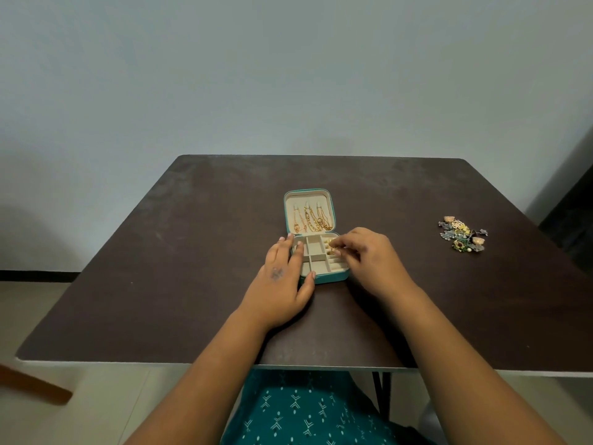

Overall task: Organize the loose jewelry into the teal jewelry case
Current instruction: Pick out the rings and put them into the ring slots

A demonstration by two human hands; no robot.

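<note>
While our right hand [362, 252] works at the ring rolls, the relation that matters for the coming move is plain: the loose jewelry [462, 234] lies in a small heap well off to the right of the teal jewelry case [324, 277], on the right part of the dark surface [192, 252], so our right hand is much the nearer of the two. The heap has no clear long axis (it reads as a tangle of gold, green and grey pieces).

Our left hand [285, 277] rests with straight fingers against the left wall of the case, thumb at its near edge, steadying it and gripping nothing. Our right hand has its fingertips [337, 248] curled over the right-hand column of the tray, apparently pinching a small gold ring [332, 251] there, though the piece is too small to be sure.

Inside the case, the opened lid [308, 195] lies tilted away from us with several gold chains [313, 220] hanging from its hooks. The square compartments in the left and middle of the tray look bare. We judge the next reach goes rightward.
</note>
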